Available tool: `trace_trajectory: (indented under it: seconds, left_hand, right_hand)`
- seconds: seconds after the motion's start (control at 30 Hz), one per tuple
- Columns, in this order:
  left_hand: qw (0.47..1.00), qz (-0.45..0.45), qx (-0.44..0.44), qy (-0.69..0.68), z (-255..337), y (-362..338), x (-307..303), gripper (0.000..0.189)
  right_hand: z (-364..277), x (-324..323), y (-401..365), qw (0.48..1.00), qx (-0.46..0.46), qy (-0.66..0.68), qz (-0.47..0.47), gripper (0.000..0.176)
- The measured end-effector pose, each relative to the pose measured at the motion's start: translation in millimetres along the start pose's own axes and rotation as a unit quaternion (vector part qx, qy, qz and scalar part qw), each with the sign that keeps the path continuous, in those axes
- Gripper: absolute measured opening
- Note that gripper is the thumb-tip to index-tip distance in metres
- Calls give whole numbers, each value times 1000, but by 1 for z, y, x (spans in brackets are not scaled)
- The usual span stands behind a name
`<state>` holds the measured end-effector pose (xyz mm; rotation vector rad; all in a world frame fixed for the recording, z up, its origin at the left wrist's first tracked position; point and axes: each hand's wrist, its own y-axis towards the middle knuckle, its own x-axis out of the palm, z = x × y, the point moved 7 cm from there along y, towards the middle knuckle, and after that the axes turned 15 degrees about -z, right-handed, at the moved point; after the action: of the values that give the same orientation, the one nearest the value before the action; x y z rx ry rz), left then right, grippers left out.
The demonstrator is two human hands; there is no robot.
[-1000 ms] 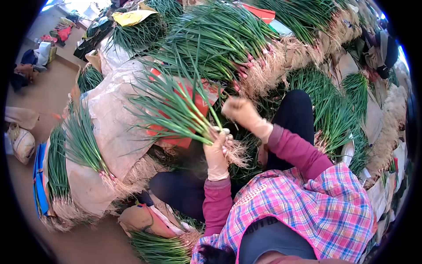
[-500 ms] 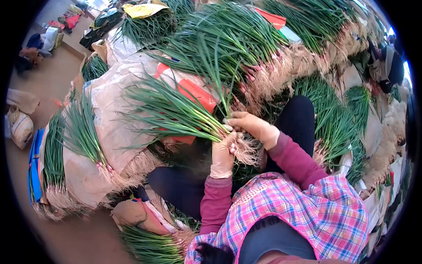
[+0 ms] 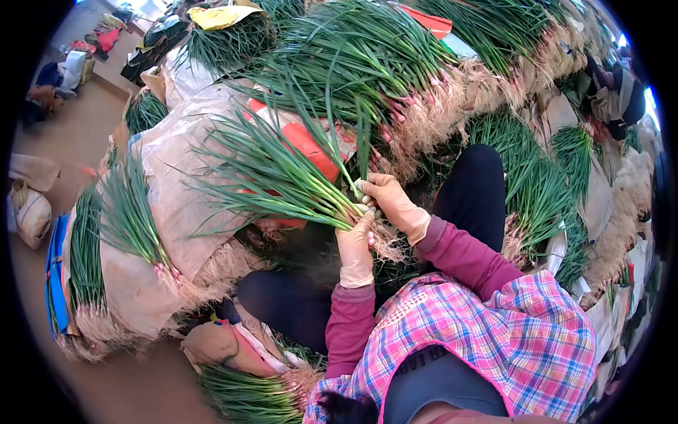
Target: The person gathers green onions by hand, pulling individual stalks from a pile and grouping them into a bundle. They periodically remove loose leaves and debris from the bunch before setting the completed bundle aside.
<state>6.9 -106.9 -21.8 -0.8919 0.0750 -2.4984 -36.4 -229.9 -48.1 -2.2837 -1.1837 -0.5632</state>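
Here, pale sacking [image 3: 180, 166] lies between the held scallions [image 3: 314, 189] and brown floor [image 3: 81, 145].

Beige sheet [image 3: 176, 169], large, creased. Blue strip [image 3: 55, 275]: runs along the left of the sheet. Pale sack [image 3: 32, 218]: lies on brown floor [image 3: 134, 389], farther left of the sheet. Yellow bag [image 3: 223, 17], crumpled: lies beyond the sheet.

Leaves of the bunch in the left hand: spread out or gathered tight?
Spread: the leaves fan apart toward the picture's upper left, while the left hand grips the bunch near its roots.
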Motion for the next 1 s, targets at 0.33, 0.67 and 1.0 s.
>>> trace_trajectory:
  seconds: [0.33, 0.67, 1.0]
  left_hand:
    - [995, -9, 99, 21, 61, -8, 0, 54]
    - [998, -58, -2, -25, 5, 11, 2, 19]
    - [996, -63, -14, -57, 12, 2, 3, 15]
  right_hand:
    - [-198, -30, -15, 574, -183, -727, 328, 33]
    - [-35, -8, -15, 972, -52, -230, -9, 21]
    - [17, 5, 6, 941, 9, 335, -51, 8]
